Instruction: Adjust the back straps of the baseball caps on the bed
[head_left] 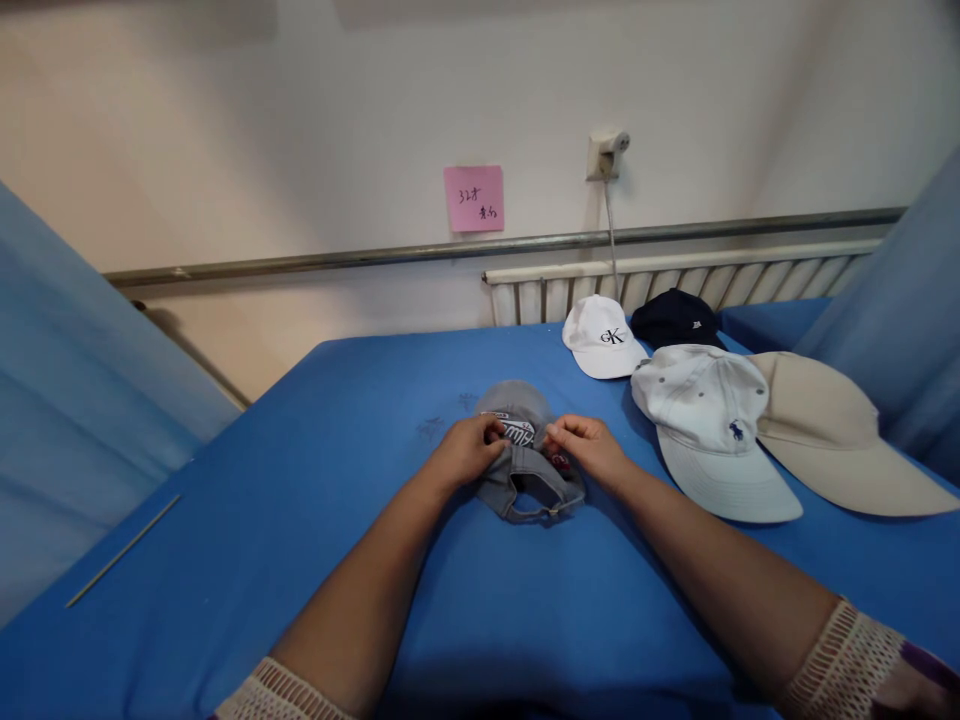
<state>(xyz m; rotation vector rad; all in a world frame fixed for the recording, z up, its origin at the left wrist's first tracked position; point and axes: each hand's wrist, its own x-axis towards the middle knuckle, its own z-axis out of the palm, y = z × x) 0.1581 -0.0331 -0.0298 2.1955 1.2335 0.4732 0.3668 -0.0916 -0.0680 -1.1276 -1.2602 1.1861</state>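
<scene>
A grey baseball cap (523, 462) lies on the blue-covered table in front of me, its rear opening and strap facing me. White lettering and a small red patch show on it, and its brim points away. My left hand (471, 450) pinches the cap's left side with thumb and fingers. On the opposite side my right hand (589, 445) has thumb and forefinger pinched together at the cap's edge near the red patch. Both hands partly cover the cap.
To the right lie a white cap (598, 330), a dark navy cap (675, 318), a pale cap (705, 400) and a beige long-brimmed cap (832, 410). A thin stick (124, 550) rests at the left. Behind are a metal rail (360, 256) and a radiator (555, 297); curtains hang at both sides.
</scene>
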